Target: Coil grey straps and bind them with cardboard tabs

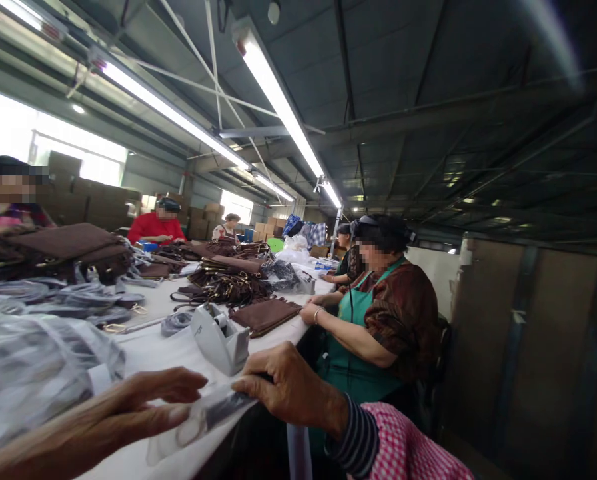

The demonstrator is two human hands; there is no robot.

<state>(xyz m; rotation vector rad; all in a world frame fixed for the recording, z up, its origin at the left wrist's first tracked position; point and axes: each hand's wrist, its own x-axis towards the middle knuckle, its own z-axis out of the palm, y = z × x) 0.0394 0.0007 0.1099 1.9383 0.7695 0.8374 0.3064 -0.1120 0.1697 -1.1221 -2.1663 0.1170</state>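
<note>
My right hand (291, 383), in a striped cuff and a pink checked sleeve, pinches one end of a clear plastic bag (171, 443) over the table's near edge. Inside the bag are something dark and a pale ring-like shape. To its left, my left hand (148, 407) reaches in with thumb and fingers apart, close above the bag and holding nothing. A grey-white tape dispenser (221, 339) stands just beyond both hands. Behind it lie a coiled grey strap (176, 323) and a flat brown pouch (266, 315).
Plastic-wrapped items (43, 373) cover the near left, with grey straps (63, 297) and stacked brown bags (58, 250) behind. More brown bags (228, 280) are heaped mid-table. A person in a green apron (353, 307) works at the right edge; several others sit farther off.
</note>
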